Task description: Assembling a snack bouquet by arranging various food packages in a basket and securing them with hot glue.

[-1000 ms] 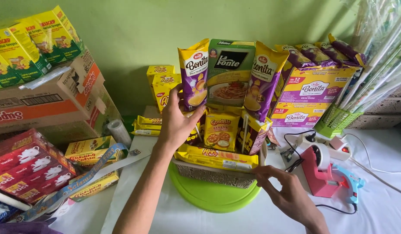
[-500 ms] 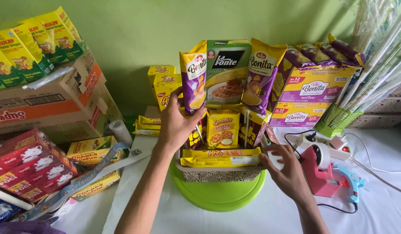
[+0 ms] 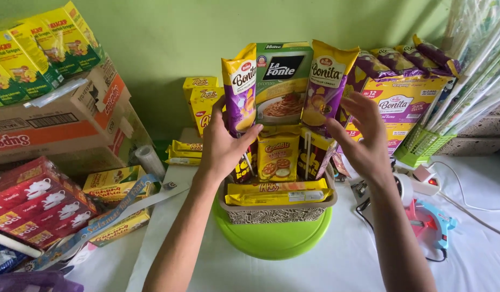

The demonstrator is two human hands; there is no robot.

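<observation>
Left hand (image 3: 224,145) grasps the purple-yellow snack packet (image 3: 240,89); right hand (image 3: 365,135), released, should brace the packet (image 3: 327,81) beside it.

Purple-yellow snack bags (image 3: 240,89) w/ green pasta box (image 3: 283,81), patterned basket (image 3: 276,214) on lime-green stand (image 3: 274,240).
</observation>
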